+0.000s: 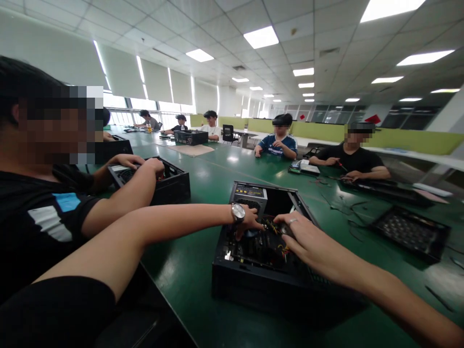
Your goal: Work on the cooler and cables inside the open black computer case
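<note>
An uncovered black computer case (pixel 261 285) lies on the green table in front of me. At its far left corner sits a power supply (pixel 250 193) with a grille and a yellow-marked label. My left hand (pixel 250 220), with a watch at its wrist, reaches over the case, thumb pointing down and index finger stretched towards the middle. My right hand (pixel 299 234), wearing a ring, is closed over the case's right part; a small dark thing under its fingers is too unclear to name. Between and below both hands run yellow and black cables (pixel 283 250). The fingertips' exact contacts are hidden.
Left of me, a co-worker (pixel 43 217) has both hands in another black case (pixel 170 186). Across the green table (pixel 217 169) sit more people. A black panel (pixel 411 232), loose cables (pixel 357 212) and a white-topped box (pixel 304 167) lie to the right.
</note>
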Tool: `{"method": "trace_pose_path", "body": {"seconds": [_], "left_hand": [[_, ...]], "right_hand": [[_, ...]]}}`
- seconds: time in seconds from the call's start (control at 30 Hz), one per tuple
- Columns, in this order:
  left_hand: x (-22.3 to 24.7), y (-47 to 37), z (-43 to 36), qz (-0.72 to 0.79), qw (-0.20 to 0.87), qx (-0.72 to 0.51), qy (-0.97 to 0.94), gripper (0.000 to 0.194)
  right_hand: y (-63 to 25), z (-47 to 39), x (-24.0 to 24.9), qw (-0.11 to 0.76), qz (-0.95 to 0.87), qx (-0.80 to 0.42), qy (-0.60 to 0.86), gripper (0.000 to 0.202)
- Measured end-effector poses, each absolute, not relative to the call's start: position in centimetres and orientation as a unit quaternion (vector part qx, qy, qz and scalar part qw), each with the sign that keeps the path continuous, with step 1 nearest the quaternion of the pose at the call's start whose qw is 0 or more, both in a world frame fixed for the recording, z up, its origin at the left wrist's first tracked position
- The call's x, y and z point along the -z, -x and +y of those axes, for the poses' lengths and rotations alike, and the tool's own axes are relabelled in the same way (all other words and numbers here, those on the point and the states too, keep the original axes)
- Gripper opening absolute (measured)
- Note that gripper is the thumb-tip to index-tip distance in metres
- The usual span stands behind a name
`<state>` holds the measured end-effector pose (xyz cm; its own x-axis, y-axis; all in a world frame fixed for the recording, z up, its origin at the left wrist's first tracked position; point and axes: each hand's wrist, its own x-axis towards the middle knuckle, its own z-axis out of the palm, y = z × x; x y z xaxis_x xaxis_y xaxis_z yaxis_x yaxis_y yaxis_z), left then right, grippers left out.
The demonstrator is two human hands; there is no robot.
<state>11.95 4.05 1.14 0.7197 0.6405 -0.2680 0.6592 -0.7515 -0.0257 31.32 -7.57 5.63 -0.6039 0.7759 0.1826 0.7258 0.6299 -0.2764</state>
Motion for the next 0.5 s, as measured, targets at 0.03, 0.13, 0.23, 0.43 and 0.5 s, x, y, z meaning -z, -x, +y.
{"method": "trace_pose_path", "body": {"seconds": [0.03, 0.13, 0.23, 0.43, 0.5], "left_hand": [[-0.7, -12.2, 4.5, 0.336, 0.029, 0.138, -0.931, 0.058], [-0.8, -12.1, 5.1, 0.301, 0.016, 0.166, -0.939, 0.058], [-2.3, -10.7, 5.3, 0.302, 0.010, 0.176, -0.937, 0.067], [-6.0, -6.9, 5.1, 0.285, 0.010, 0.100, -0.953, 0.083], [-6.6, -6.3, 5.2, 0.272, 0.035, 0.082, -0.958, 0.084]], "right_hand": [[-31.1, -6.1, -5.2, 0.073, -0.899, -0.071, 0.427, 0.039], [-31.0, -2.1, -3.3, -0.080, -0.885, -0.058, 0.455, 0.036], [-30.6, 0.7, -1.4, -0.124, -0.869, -0.067, 0.475, 0.030], [-27.2, 4.1, 2.2, -0.124, -0.879, -0.080, 0.453, 0.024], [-25.9, 4.8, 3.4, -0.101, -0.893, -0.081, 0.431, 0.027]]}}
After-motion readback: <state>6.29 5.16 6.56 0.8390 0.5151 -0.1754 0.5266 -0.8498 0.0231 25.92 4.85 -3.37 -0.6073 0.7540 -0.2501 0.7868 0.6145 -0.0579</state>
